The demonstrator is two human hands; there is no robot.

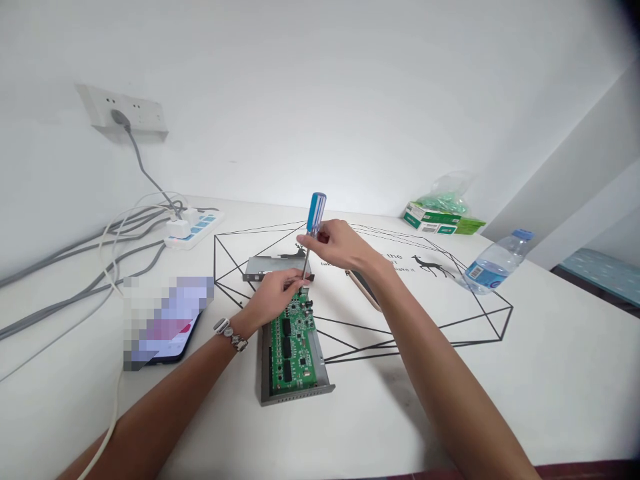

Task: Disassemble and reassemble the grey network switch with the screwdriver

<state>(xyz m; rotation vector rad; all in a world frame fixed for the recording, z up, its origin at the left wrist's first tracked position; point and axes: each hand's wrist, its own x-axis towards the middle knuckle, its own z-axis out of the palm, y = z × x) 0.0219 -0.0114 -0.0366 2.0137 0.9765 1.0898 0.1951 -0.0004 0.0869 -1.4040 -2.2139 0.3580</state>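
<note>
With our right hand (345,245) we are clamping thumb and fingers on the screwdriver (316,212), gripping the lower part of its blue and white handle while the rest is sticking up above the fingers. Its shaft is running down, almost upright, to the fingertips of our left hand (270,298). There, thumb and forefinger are lying close together beside the shaft's lower end; we are seeing too little to tell whether they are pinching anything.

The green circuit board (304,347) is lying directly below the left fingertips, stretching from its far end, where they are hovering or touching, back toward us. It is sitting in a grey metal casing (300,397). Just beyond the left hand, a flat grey metal piece (265,268) is resting on the white table (525,387).
</note>
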